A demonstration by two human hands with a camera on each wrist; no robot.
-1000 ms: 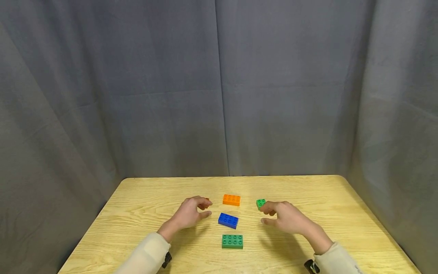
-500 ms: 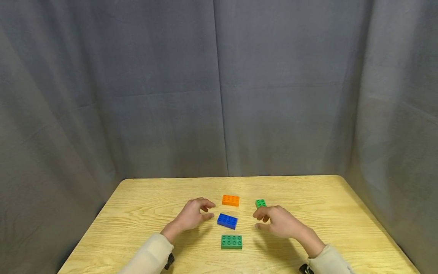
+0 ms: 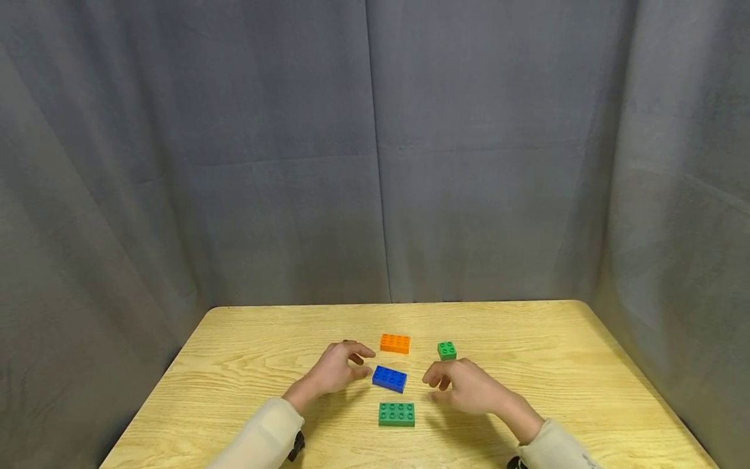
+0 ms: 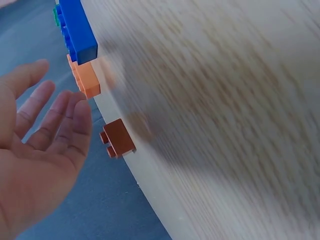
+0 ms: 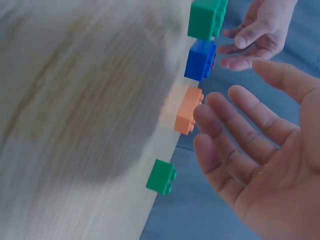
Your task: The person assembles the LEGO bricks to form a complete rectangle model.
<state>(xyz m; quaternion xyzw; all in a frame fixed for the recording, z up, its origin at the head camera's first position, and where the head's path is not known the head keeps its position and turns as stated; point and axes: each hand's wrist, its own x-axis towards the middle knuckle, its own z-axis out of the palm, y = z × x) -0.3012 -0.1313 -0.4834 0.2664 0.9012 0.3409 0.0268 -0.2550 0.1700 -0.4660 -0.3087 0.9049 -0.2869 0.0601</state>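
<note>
The blue brick [image 3: 389, 379] lies on the table [image 3: 252, 342] between the left hand [image 3: 336, 368] and the right hand [image 3: 467, 386], nearer the left. Both hands are loosely spread.

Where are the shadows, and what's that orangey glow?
Head view: soft shadows on the table near the left hand and right hand; left wrist view: broad shadow, orange tint beside the orange brick, probably its reflection; right wrist view: likewise.

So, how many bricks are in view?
5: blue brick in the middle; orange brick beyond it; large green brick nearest; small green brick beyond the right hand; reddish brick beyond the left hand, mostly hidden in the head view.
</note>
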